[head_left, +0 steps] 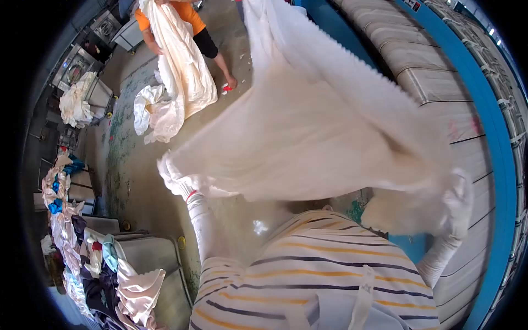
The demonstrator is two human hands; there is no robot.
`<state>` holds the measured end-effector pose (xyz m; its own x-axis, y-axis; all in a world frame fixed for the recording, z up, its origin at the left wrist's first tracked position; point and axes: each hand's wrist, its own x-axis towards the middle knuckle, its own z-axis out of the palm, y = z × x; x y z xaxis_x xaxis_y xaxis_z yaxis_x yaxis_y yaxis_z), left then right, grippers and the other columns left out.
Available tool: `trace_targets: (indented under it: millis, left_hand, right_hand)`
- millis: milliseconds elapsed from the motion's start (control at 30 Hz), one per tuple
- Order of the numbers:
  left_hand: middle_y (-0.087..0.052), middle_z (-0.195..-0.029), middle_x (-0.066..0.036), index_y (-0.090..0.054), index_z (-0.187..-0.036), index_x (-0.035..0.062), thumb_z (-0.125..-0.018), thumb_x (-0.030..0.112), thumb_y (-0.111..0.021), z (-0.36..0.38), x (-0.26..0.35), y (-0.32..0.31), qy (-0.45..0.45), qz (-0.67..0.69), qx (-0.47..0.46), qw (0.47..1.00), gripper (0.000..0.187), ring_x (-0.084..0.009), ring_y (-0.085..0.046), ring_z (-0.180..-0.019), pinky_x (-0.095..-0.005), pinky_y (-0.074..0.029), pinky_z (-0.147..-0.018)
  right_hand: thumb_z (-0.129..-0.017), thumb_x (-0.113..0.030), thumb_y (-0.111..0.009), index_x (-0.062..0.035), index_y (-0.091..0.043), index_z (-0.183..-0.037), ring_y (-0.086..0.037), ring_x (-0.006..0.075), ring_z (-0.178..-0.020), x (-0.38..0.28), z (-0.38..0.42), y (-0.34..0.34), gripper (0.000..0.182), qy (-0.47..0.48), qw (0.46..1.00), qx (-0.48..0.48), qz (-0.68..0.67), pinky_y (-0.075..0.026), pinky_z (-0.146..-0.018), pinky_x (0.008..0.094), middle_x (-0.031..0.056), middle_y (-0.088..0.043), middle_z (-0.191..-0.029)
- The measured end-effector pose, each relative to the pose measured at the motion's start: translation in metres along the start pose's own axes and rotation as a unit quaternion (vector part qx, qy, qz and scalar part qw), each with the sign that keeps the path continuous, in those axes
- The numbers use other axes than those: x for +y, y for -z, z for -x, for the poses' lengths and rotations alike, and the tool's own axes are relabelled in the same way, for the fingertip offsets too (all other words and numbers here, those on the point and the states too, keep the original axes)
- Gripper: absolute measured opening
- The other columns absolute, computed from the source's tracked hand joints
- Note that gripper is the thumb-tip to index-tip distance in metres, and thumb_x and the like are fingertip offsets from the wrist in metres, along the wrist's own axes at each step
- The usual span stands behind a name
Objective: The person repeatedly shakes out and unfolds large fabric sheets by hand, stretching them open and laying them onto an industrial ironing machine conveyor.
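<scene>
A large cream cloth [297,132] with a scalloped edge is stretched out in front of my body, blurred by motion. My left hand [175,177], in a white glove, is closed on its near left corner. At the near right corner, my gloved right hand [457,203] grips the cloth beside the padded rollers; its fingers are smeared by motion. The far end of the cloth rises toward the top of the view, where whatever holds it is out of sight.
Along the right runs a machine with padded rollers [434,85] and a blue frame [495,132]. A person in an orange shirt [190,19] holds another cream cloth [184,77] at the upper left. Carts heaped with fabric [104,275] line the left side.
</scene>
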<state>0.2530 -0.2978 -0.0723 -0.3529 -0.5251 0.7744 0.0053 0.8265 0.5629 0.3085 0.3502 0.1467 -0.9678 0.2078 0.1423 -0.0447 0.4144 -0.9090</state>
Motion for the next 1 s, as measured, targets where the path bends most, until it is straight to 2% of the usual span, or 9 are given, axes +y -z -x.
trace_targets:
  millis: [100, 133, 200, 300, 400, 567, 633, 767, 1000]
  left_hand:
    - [-0.042, -0.141, -0.018, -0.043, -0.139, 0.0043, -0.089, 0.034, -0.052, -0.027, 0.100, 0.016, -0.218, -0.007, -0.212, 0.953, 0.059, -0.0324, -0.041, -0.130, -0.0414, -0.034, -0.108]
    - [-0.044, -0.139, -0.016, -0.040, -0.140, 0.0030, -0.088, 0.033, -0.058, 0.026, 0.058, -0.017, -0.130, 0.179, -0.308, 0.925, 0.062, -0.0296, -0.044, -0.127, -0.0398, -0.037, -0.107]
    - [-0.049, -0.127, -0.012, -0.049, -0.125, 0.0045, -0.090, 0.029, -0.057, 0.018, 0.183, -0.034, -0.046, 0.375, -0.476, 0.795, 0.044, -0.0267, -0.048, -0.120, -0.0368, -0.042, -0.097]
    - [-0.058, -0.109, -0.005, -0.062, -0.104, 0.0067, -0.093, 0.024, -0.056, 0.009, 0.332, -0.016, -0.155, 0.433, -0.631, 0.624, 0.021, -0.0222, -0.054, -0.109, -0.0322, -0.049, -0.083]
    - [-0.061, -0.106, -0.008, -0.065, -0.098, 0.0080, -0.086, 0.028, -0.062, 0.054, 0.352, -0.015, -0.436, 0.469, -0.451, 0.622, 0.023, -0.0305, -0.057, -0.105, -0.0377, -0.049, -0.085]
    - [-0.059, -0.120, -0.010, -0.067, -0.097, 0.0108, -0.080, 0.029, -0.067, 0.085, 0.366, -0.017, -0.370, 0.536, -0.440, 0.618, 0.025, -0.0334, -0.058, -0.107, -0.0428, -0.047, -0.094]
    - [-0.059, -0.122, -0.011, -0.067, -0.099, 0.0112, -0.081, 0.029, -0.066, 0.114, 0.368, -0.027, -0.377, 0.571, -0.433, 0.587, 0.025, -0.0345, -0.058, -0.107, -0.0430, -0.047, -0.093]
    - [-0.061, -0.120, -0.011, -0.068, -0.104, 0.0134, -0.086, 0.027, -0.063, 0.096, 0.387, -0.022, -0.304, 0.534, -0.539, 0.576, 0.023, -0.0330, -0.058, -0.106, -0.0385, -0.048, -0.091]
    - [-0.063, -0.117, -0.011, -0.062, -0.120, 0.0164, -0.095, 0.032, -0.051, 0.167, 0.318, -0.059, -0.159, 0.363, -0.758, 0.518, 0.032, -0.0276, -0.060, -0.105, -0.0365, -0.047, -0.091]
  right_hand:
    - [-0.071, -0.014, -0.067, -0.0025, -0.045, -0.130, -0.052, 0.0215, -0.115, -0.037, -0.007, -0.081, 0.064, -0.003, 0.973, -0.115, -0.199, -0.042, -0.098, 0.0336, 0.0107, -0.053, -0.126]
    - [-0.071, -0.015, -0.068, -0.0025, -0.044, -0.132, -0.052, 0.0215, -0.116, -0.038, -0.013, -0.104, 0.066, 0.007, 0.952, -0.159, -0.263, -0.041, -0.099, 0.0342, 0.0112, -0.053, -0.127]
    - [-0.078, -0.011, -0.068, 0.0007, -0.044, -0.133, -0.050, 0.0192, -0.119, -0.014, -0.019, -0.140, 0.060, -0.025, 0.938, -0.198, -0.284, -0.040, -0.101, 0.0339, 0.0106, -0.054, -0.125]
    - [-0.082, -0.002, -0.062, 0.0007, -0.044, -0.134, -0.052, 0.0176, -0.115, -0.006, -0.019, -0.175, 0.055, 0.008, 0.948, -0.256, -0.190, -0.044, -0.095, 0.0313, 0.0101, -0.055, -0.124]
    - [-0.083, 0.002, -0.059, 0.0020, -0.045, -0.133, -0.055, 0.0152, -0.104, -0.019, -0.015, -0.154, 0.053, -0.088, 0.934, -0.159, -0.308, -0.047, -0.087, 0.0273, 0.0084, -0.057, -0.118]
    - [-0.088, -0.016, -0.052, 0.0016, -0.058, -0.115, -0.051, 0.0134, -0.096, -0.005, 0.006, -0.064, 0.033, 0.054, 0.993, 0.044, -0.099, -0.038, -0.096, 0.0344, 0.0052, -0.058, -0.105]
    - [-0.087, -0.013, -0.057, -0.0040, -0.063, -0.099, -0.055, 0.0159, -0.088, -0.017, 0.021, -0.037, 0.017, -0.001, 0.993, 0.105, 0.053, -0.044, -0.086, 0.0317, 0.0065, -0.060, -0.097]
    - [-0.084, -0.007, -0.064, -0.0017, -0.063, -0.096, -0.056, 0.0128, -0.079, 0.028, 0.027, 0.040, 0.013, 0.184, 0.965, 0.105, 0.157, -0.047, -0.073, 0.0272, 0.0019, -0.061, -0.087]
    - [-0.090, -0.013, -0.056, -0.0010, -0.061, -0.098, -0.056, 0.0103, -0.079, 0.268, -0.031, 0.252, 0.015, -0.124, 0.973, 0.192, -0.024, -0.049, -0.066, 0.0273, 0.0040, -0.061, -0.086]
